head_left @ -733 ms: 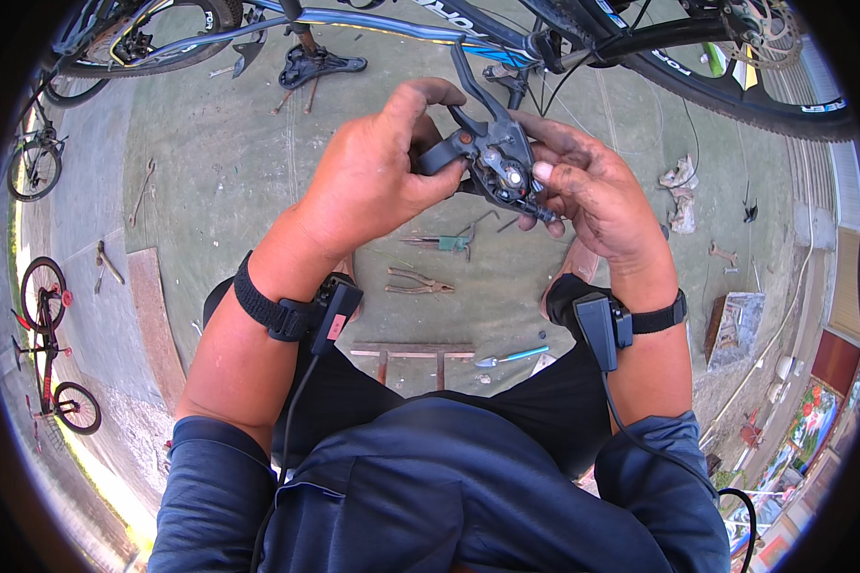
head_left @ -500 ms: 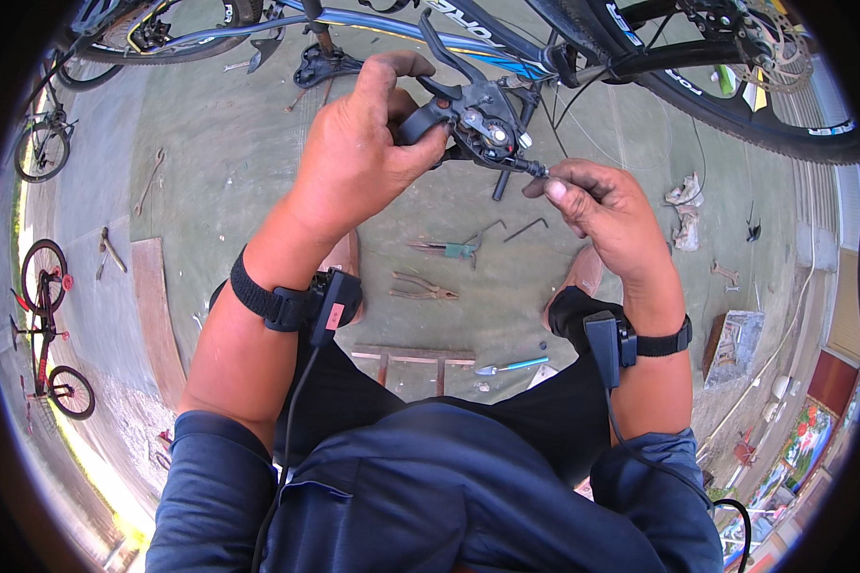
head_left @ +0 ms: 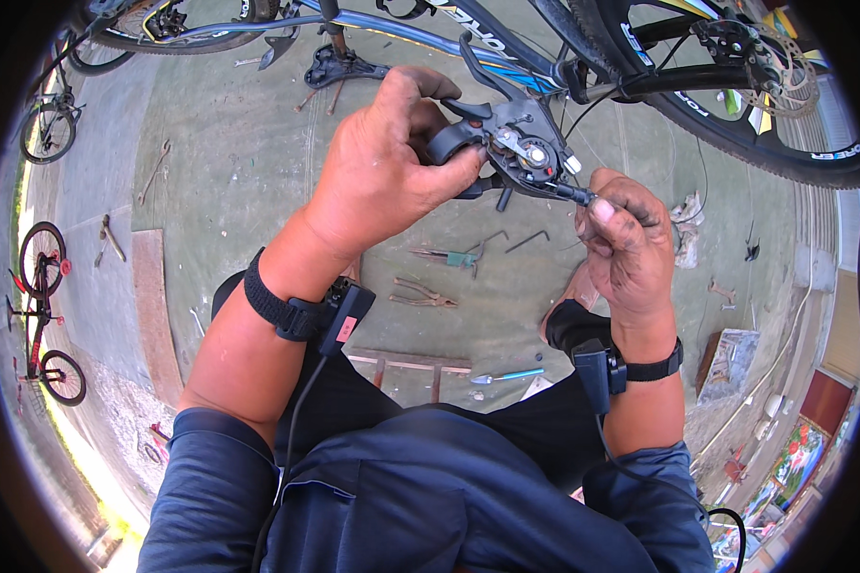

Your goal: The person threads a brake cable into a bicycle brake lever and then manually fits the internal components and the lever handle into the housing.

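Note:
My left hand [head_left: 392,162] grips a black bicycle shifter with a brake lever [head_left: 521,138] by its clamp end. The shifter's cover is off, so its metal inner parts face up. At its lower right end sits a small black barrel adjuster [head_left: 575,194]. The thumb and fingers of my right hand [head_left: 631,224] pinch the tip of this adjuster. My right fingertips are dark with grime. Whether a cable runs inside the adjuster is too small to tell.
An upturned bicycle [head_left: 430,43] with its tyre [head_left: 755,143] spans the far side. On the green floor lie pliers [head_left: 422,293], a green-handled tool [head_left: 461,259], a hex key [head_left: 527,241] and a blue-handled tool [head_left: 508,376]. Another bicycle [head_left: 43,310] stands at the left.
Both hands and the shifter have shifted right and slightly nearer to me. My right fingers have curled in more around the adjuster's tip.

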Motion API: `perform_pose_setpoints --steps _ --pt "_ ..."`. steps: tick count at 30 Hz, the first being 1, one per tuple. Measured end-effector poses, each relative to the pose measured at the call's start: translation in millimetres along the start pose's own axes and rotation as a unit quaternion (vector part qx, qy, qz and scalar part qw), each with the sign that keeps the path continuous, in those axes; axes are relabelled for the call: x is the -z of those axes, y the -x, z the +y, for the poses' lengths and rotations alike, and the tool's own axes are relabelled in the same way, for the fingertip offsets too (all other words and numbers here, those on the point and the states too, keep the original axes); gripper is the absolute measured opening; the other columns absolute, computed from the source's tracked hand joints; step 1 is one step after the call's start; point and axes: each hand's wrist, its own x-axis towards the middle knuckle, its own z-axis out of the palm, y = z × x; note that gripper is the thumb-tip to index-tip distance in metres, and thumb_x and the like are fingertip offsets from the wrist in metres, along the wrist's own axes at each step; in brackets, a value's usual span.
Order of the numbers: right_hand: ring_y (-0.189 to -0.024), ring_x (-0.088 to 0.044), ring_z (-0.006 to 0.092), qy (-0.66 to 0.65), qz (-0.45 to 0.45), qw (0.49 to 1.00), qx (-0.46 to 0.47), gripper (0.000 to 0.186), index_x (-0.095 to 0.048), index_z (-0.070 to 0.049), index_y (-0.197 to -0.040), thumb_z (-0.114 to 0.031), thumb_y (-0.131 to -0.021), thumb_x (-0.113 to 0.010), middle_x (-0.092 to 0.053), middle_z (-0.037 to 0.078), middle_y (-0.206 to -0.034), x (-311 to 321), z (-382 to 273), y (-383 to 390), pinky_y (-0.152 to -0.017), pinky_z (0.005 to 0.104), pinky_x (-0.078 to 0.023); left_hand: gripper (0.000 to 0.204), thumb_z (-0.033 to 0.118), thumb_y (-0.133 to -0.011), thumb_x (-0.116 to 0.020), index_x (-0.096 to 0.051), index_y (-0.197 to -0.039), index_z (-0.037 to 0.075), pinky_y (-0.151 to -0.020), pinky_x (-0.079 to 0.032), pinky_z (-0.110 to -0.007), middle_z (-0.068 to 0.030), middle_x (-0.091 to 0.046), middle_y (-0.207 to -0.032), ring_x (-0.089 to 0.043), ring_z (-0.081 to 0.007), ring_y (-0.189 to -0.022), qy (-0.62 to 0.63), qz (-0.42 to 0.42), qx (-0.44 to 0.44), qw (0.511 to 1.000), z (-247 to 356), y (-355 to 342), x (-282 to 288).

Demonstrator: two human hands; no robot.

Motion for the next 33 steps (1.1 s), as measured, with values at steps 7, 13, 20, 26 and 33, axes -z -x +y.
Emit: perform_pose_setpoints --steps 7,13,20,26,33 --pt "-0.056 -0.037 0.0085 -0.060 0.005 0.997 0.040 0.023 -0.056 0.002 -0.074 -0.017 -0.087 -0.062 -0.045 0.005 -0.071 0 7 2 -0.050 0.0237 -0.029 0.049 0.016 -0.072 -0.079 -0.047 -0.107 0.002 -0.055 -0.051 -0.028 -0.0104 -0.065 -0.071 -0.065 -0.0170 -0.059 0.006 0.017 -0.010 1.000 0 2 -5" --pt "-0.053 -0.034 0.0075 -0.099 0.028 0.994 0.042 0.019 -0.056 0.001 -0.079 -0.015 -0.089 -0.060 -0.042 0.003 -0.070 -3 7 2 -0.048 0.0231 -0.027 0.049 0.015 -0.072 -0.079 -0.046 -0.106 0.002 -0.055 -0.052 -0.028 -0.0113 -0.065 -0.071 -0.066 -0.0165 -0.060 0.013 0.024 -0.008 1.000 -1 3 -11" --pt "-0.054 -0.035 0.0075 -0.099 0.036 0.994 0.040 0.020 -0.056 0.001 -0.079 -0.016 -0.088 -0.061 -0.044 0.004 -0.071 -2 5 2 -0.048 0.0227 -0.028 0.054 0.012 -0.074 -0.076 -0.047 -0.120 0.003 -0.060 -0.052 -0.028 -0.0090 -0.065 -0.074 -0.064 -0.0162 -0.064 0.007 -0.001 -0.013 1.000 0 2 -10" --pt "-0.059 -0.041 0.0090 -0.099 -0.008 0.994 0.039 0.014 -0.059 0.002 -0.078 -0.010 -0.085 -0.058 -0.052 0.008 -0.073 7 6 1 -0.052 0.0237 -0.030 0.063 0.012 -0.080 -0.077 -0.045 -0.133 0.002 -0.069 -0.052 -0.025 -0.0079 -0.067 -0.089 -0.061 -0.0100 -0.074 0.039 -0.100 0.018 0.994 3 3 -3" --pt "-0.054 -0.036 0.0085 -0.116 0.024 0.992 0.038 0.023 -0.055 0.002 -0.073 -0.016 -0.088 -0.058 -0.047 0.006 -0.072 5 4 2 -0.049 0.0236 -0.029 0.073 0.027 -0.074 -0.085 -0.051 -0.133 0.001 -0.078 -0.053 -0.031 -0.0122 -0.065 -0.109 -0.063 -0.0171 -0.087 0.072 -0.178 -0.088 0.978 2 7 -1"
